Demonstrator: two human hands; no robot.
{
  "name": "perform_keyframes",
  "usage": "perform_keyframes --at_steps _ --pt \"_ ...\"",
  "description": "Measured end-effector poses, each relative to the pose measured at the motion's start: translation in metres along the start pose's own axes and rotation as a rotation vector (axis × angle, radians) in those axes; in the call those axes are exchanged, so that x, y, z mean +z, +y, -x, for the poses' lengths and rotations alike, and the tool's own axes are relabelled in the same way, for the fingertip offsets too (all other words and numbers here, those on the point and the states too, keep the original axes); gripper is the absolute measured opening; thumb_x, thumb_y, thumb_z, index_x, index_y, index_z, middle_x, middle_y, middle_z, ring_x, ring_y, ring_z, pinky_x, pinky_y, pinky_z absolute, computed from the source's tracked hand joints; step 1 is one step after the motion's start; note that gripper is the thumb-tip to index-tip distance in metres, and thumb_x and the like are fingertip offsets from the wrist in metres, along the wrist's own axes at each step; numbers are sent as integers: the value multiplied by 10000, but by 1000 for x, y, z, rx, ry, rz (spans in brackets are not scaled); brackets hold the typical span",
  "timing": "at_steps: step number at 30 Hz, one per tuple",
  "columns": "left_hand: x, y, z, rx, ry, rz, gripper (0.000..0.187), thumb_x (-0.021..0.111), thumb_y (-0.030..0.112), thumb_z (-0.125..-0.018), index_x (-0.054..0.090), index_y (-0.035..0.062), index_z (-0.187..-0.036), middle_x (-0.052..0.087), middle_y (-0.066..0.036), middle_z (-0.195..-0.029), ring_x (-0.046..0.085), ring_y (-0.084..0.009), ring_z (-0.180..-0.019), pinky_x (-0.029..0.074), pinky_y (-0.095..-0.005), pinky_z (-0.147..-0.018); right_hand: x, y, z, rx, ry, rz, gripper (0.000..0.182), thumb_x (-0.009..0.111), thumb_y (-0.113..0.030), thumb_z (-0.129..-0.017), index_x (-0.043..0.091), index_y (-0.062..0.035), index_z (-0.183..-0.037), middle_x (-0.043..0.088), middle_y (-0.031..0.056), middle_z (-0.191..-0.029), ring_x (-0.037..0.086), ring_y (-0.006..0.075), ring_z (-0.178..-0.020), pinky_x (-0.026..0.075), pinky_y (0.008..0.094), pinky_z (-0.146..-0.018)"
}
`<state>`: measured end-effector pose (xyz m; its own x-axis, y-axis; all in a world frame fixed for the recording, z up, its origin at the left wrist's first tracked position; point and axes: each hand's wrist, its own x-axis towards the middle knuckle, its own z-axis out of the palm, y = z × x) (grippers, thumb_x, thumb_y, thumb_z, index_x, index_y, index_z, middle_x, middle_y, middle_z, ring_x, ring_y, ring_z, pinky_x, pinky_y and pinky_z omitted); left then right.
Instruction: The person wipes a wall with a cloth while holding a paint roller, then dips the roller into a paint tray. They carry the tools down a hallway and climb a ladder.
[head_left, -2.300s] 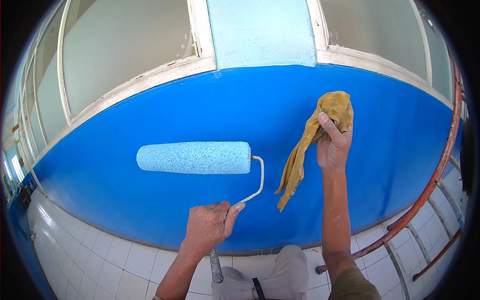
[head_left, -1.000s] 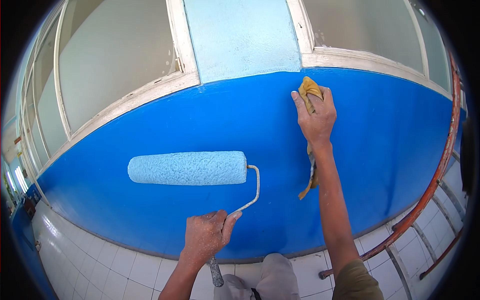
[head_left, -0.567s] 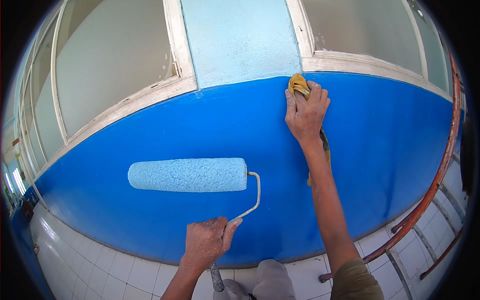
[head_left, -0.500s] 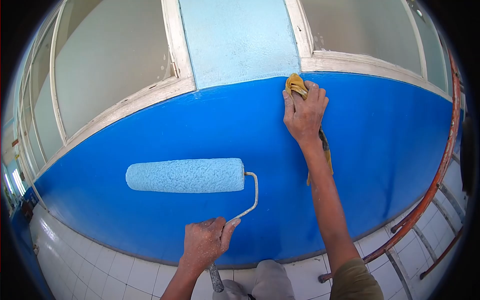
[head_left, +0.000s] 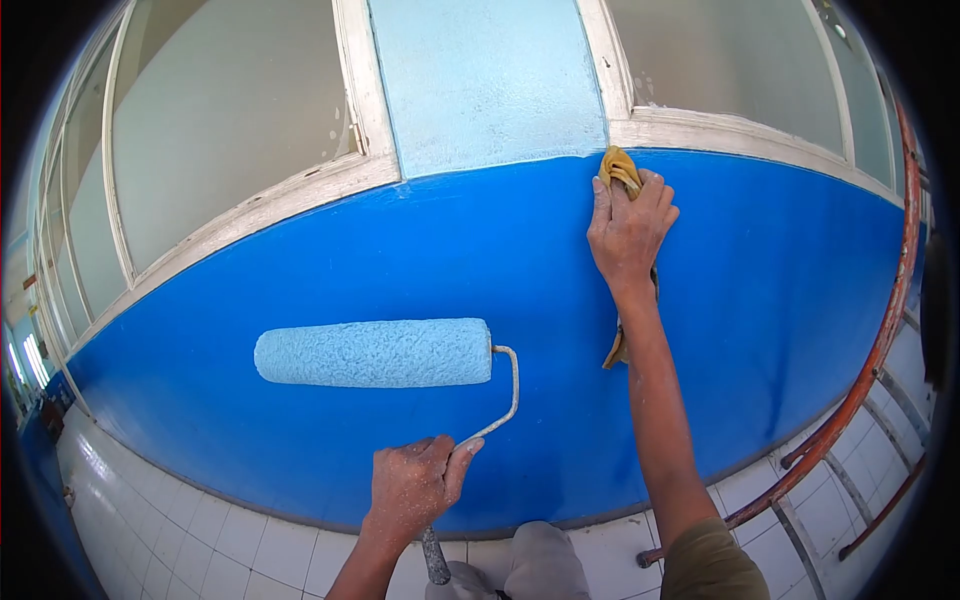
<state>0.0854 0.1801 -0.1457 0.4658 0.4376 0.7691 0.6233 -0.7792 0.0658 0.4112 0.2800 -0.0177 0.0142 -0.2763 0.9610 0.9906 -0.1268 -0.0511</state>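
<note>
My left hand (head_left: 412, 486) is closed around the handle of a paint roller (head_left: 375, 353), whose long light-blue sleeve lies level in front of the blue wall (head_left: 200, 400). My right hand (head_left: 633, 228) grips a yellowish-brown rag (head_left: 619, 165) and presses it to the wall's top edge, at the right lower corner of the light-blue panel (head_left: 485, 80). Part of the rag hangs down behind my right wrist. White paint specks cover my left hand.
White window frames (head_left: 290, 205) with frosted panes flank the panel. A rusty red curved rail (head_left: 880, 350) with metal bars runs along the right. White floor tiles (head_left: 200, 525) and my legs (head_left: 545, 565) show below.
My right hand and the rag have moved a little to the right along the wall's top edge. The roller has hardly moved in my left hand.
</note>
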Motion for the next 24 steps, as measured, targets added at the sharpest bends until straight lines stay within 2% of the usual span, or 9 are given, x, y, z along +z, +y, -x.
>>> perform_keyframes --at_steps 2,8,10,14,24 --pt "1 0 0 2 12 5 432 699 238 -965 545 81 -593 419 -9 -431 319 -120 -344 227 -316 -370 5 -3 0 52 32 10 287 640 -306 -958 772 -53 -922 558 155 -1118 473 293 -997 326 444 -828" --pt "1 0 0 18 18 -16 434 708 257 -963 544 87 -599 435 -8 -429 328 -115 -336 236 -307 -361 -1 -6 0 -55 -47 -53 298 631 -313 -966 771 -50 -944 554 167 -1118 474 304 -1016 327 451 -821" --pt "0 -1 1 21 22 -30 436 717 273 -959 544 95 -600 451 -5 -427 345 -108 -330 250 -299 -353 1 -2 2 51 -11 8 299 630 -308 -967 770 -45 -944 548 171 -1126 474 302 -1019 324 448 -826" --pt "-2 -1 6 -2 -1 7 442 715 232 -955 531 75 -586 415 -13 -431 308 -131 -344 223 -322 -371 9 -13 4 67 16 -28 301 627 -305 -970 771 -43 -937 543 167 -1127 473 298 -1020 319 447 -828" --pt "7 -7 7 43 -8 8 444 717 270 -960 527 98 -597 423 3 -412 337 -101 -327 233 -294 -348 9 -23 3 -61 -13 -104 287 642 -297 -956 759 -46 -880 542 159 -1081 469 292 -982 302 454 -819"
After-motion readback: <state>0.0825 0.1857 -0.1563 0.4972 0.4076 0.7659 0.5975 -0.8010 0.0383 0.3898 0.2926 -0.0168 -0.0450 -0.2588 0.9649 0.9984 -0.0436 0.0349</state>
